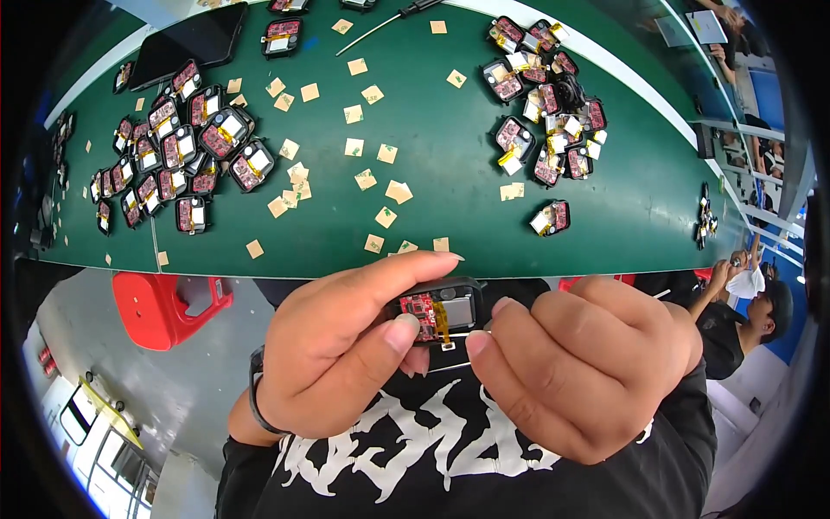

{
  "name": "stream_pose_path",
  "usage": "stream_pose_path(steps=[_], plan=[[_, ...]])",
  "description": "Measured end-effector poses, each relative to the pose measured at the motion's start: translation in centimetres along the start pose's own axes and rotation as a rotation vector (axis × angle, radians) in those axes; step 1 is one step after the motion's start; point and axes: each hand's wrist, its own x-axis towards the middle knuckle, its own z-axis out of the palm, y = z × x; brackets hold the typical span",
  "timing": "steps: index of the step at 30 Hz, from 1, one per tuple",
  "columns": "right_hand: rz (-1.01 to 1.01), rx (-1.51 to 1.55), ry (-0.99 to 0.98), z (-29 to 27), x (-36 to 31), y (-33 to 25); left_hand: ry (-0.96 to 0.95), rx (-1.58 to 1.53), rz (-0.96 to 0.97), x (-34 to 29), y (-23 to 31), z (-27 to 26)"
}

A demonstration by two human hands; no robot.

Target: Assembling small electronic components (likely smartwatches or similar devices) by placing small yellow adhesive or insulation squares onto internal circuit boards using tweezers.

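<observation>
My left hand holds a small black device housing just off the table's near edge, thumb on its front and fingers behind. Inside the housing show a red circuit board, a silver battery and a yellow flex strip with a small connector hanging at the lower rim. My right hand is closed in a pinch on a thin pale rod-like tool. One end sticks out behind the hand; the other points at the connector. Whether it touches is too small to tell.
On the green table, opened housings pile at left and more at right. Small tan square pads lie scattered between. A screwdriver and black tablet-like panel lie far back. A red stool stands left; a person sits right.
</observation>
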Motion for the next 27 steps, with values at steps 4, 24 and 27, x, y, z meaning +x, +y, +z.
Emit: stream_pose_path(steps=[4,24,27], plan=[[-0.041,-0.013,-0.061,0.0,-0.1,0.4,0.016,0.033,-0.053,-0.1,0.1,0.2],[0.797,0.352,-0.042,2.6,-2.4,0.6,0.249,0.140,-0.151,0.2,0.1,-0.6],[0.820,0.420,-0.019,3.2,-2.6,0.6,0.261,0.077,-0.203,0.1,0.7,-0.6]])
